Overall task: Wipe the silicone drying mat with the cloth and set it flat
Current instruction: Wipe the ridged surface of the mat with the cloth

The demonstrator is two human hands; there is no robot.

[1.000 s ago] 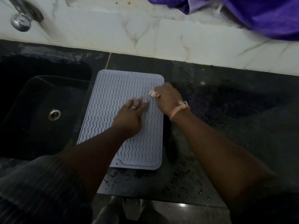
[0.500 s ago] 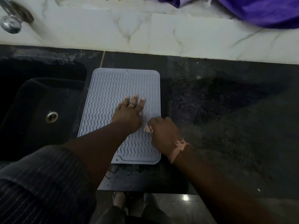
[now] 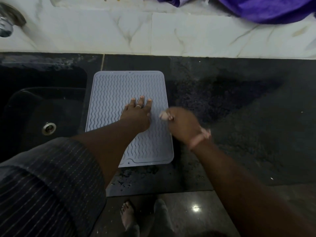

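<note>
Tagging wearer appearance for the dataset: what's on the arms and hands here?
Left hand: a thin silver ring on one finger; the forearm is bare, with a dark sleeve with fine pale stripes bunched above it. Right hand: a pale pink band at the wrist, blurred; its forearm is bare as far as the frame shows.

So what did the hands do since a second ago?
The right hand, gripping the small cloth, slid down the mat's right side toward the person, then part of the way back up. The left hand stayed pressed flat on the mat, which has not moved and lies flat on the counter beside the sink.
</note>
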